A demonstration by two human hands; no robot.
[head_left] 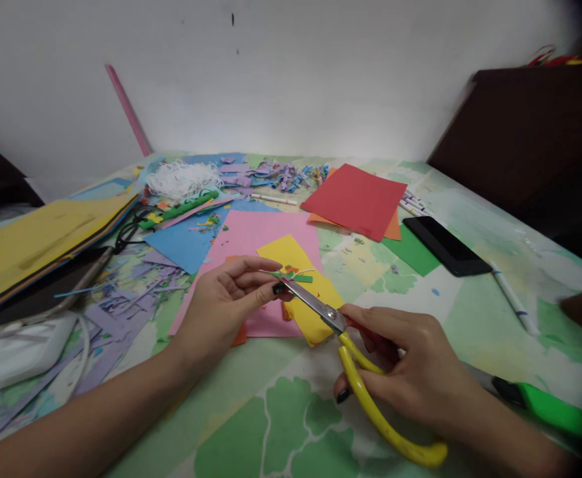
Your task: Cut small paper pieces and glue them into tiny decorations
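My right hand [410, 362] grips scissors [318, 307] with long yellow handles, their metal blades pointing left and away from me. My left hand [236, 289] is closed in a pinch at the blade tips. What sits between its fingers is mostly hidden; a thin white strand shows beside them. Beneath the blades lies a yellow paper piece [284, 249] with small green and orange scraps on it. Under that is a pink sheet [266, 229], and an orange corner pokes out by my left wrist.
Red paper [355, 199] lies beyond, near a black phone [445, 244] and markers [514, 299]. A green-handled tool [553, 408] rests by my right forearm. On the left are purple scraps [131, 312], white string [184, 179], stacked yellow sheets [46, 232] and a white device [22, 352].
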